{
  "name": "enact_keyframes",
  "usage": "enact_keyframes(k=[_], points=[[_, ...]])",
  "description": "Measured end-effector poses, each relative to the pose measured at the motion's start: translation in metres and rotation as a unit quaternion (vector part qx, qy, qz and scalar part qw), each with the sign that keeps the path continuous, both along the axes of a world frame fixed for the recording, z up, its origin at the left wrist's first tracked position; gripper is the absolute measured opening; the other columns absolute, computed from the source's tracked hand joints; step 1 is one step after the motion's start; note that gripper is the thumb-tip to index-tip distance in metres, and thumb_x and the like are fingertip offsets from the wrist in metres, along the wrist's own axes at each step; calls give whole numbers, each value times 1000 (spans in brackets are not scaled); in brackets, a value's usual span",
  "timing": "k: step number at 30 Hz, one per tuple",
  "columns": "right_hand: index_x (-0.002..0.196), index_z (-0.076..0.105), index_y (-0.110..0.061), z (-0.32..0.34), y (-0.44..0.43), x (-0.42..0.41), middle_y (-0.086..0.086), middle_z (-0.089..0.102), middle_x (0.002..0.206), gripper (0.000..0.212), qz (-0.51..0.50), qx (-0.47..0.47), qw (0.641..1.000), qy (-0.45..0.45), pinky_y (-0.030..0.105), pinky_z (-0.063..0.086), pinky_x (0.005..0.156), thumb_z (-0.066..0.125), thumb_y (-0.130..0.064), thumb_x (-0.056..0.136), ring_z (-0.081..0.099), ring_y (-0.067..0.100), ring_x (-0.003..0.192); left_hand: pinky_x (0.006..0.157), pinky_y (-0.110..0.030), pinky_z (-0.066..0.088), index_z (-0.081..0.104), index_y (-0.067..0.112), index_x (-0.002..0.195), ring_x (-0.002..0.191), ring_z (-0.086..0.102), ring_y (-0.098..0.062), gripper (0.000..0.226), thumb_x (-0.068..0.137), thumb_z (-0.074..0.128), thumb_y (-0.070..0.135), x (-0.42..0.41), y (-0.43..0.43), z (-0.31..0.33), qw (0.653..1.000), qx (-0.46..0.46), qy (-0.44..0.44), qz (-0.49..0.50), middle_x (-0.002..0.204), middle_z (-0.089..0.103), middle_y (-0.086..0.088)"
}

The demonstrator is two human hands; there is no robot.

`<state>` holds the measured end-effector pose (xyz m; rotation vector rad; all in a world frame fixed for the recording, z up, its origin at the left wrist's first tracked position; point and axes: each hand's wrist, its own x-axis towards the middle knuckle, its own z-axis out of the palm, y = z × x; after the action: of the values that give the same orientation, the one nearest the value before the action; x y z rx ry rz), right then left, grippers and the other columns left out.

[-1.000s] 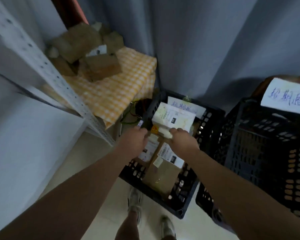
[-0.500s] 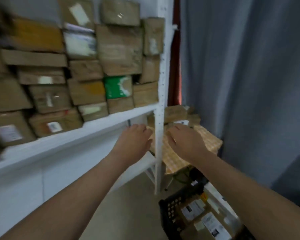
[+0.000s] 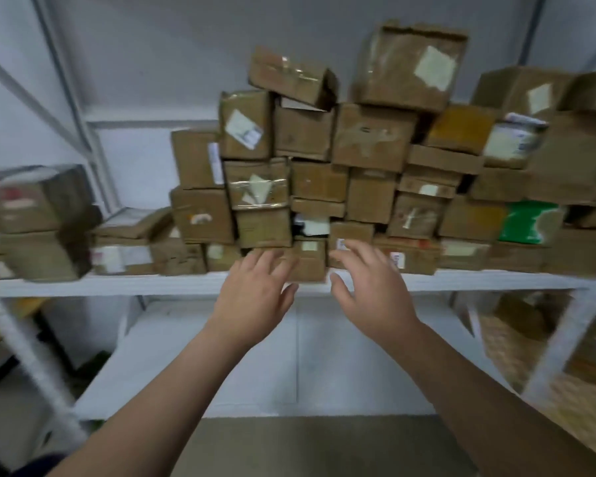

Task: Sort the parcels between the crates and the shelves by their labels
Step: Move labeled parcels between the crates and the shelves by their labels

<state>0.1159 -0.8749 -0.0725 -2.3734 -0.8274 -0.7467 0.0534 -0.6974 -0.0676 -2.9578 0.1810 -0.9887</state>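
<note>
Fingers [image 3: 275,265] of left hand [image 3: 255,299]: spread, nearly straight, grasping nothing. Right hand [image 3: 372,292]: the same, fingers [image 3: 356,251] fanned and loose, nothing held. Both hands are raised before the shelf [image 3: 117,284], at its front edge, near the middle of its length.

Head view. Brown parcels [image 3: 372,136] are stacked several rows high on the shelf, most with pale labels [image 3: 245,129]; the print is unreadable from here.

Key relation: one small box [image 3: 308,259] in the bottom row sits at the front edge, directly between the two hands and just beyond the fingertips. Left fingertips reach its left side. Right fingertips lie over the parcel on its right. Contact cannot be told through the blur, and neither hand is clearly nearer. The front face is roughly square; the long axis, if any, runs back into the stack, hidden.

Judgement: the next move is likely a two-handed pull straight out over the front edge. Risk: parcels rest on top of the box, so the column above may slump.
</note>
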Motion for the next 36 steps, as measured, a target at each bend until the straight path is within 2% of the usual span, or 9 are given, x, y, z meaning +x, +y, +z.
enact_keyframes(k=[6,9,13,16,22,27,30,33,36], points=[[135,51,-21,1,135,-12,3,39,148,42,60,-17,998,29,41,26,110,53,-29,94,35,24,135,74,-44,52,68,8,109,92,62,-38,36,77,76,22,-45,129,3,995,3,20,96,108,65,-16],[136,50,-22,-1,193,-16,2,39,147,43,87,-25,995,43,37,25,109,52,-30,94,33,22,135,85,-45,49,64,12,119,108,58,-34,39,84,69,28,-59,179,-4,992,-10,32,124,120,62,-13],[134,53,-17,-15,251,-18,4,44,143,43,117,-25,991,64,39,31,107,56,-26,92,39,25,132,105,-38,38,47,23,137,129,42,-24,45,95,49,39,-62,231,-22,987,-28,54,148,142,44,-3],[131,56,-14,-27,282,-10,7,46,142,42,136,-32,988,73,40,36,105,58,-23,90,41,26,131,107,-36,34,42,25,140,133,36,-23,47,95,47,41,-51,262,-36,984,-33,71,163,148,37,-3],[139,46,-19,-33,346,29,5,34,151,47,176,-45,979,90,37,31,109,54,-25,93,31,24,138,109,-40,32,33,21,145,139,27,-30,61,91,56,40,-3,326,-52,977,-8,111,179,154,25,-12],[145,28,-26,-21,409,68,8,32,149,58,123,-107,982,91,43,31,110,51,-33,92,32,28,135,118,-39,6,3,25,152,146,5,-26,80,91,50,49,63,376,-37,971,67,133,186,159,5,-12],[146,24,-21,-24,432,89,9,37,145,61,51,-168,981,83,40,19,115,50,-39,94,31,27,135,119,-39,5,-8,23,151,147,3,-25,84,94,47,47,97,397,-27,964,93,170,182,160,2,-10],[143,33,-21,-33,438,98,3,49,137,54,28,-141,987,75,36,16,116,52,-36,95,39,22,130,114,-38,18,1,25,152,143,18,-24,82,91,49,53,111,409,-26,968,74,188,146,158,17,-5],[127,53,-20,-35,439,97,1,63,119,39,25,-47,997,55,35,29,107,60,-30,90,52,21,113,107,-38,26,21,29,148,136,30,-23,71,89,48,57,111,416,-27,979,58,160,116,151,31,1]])
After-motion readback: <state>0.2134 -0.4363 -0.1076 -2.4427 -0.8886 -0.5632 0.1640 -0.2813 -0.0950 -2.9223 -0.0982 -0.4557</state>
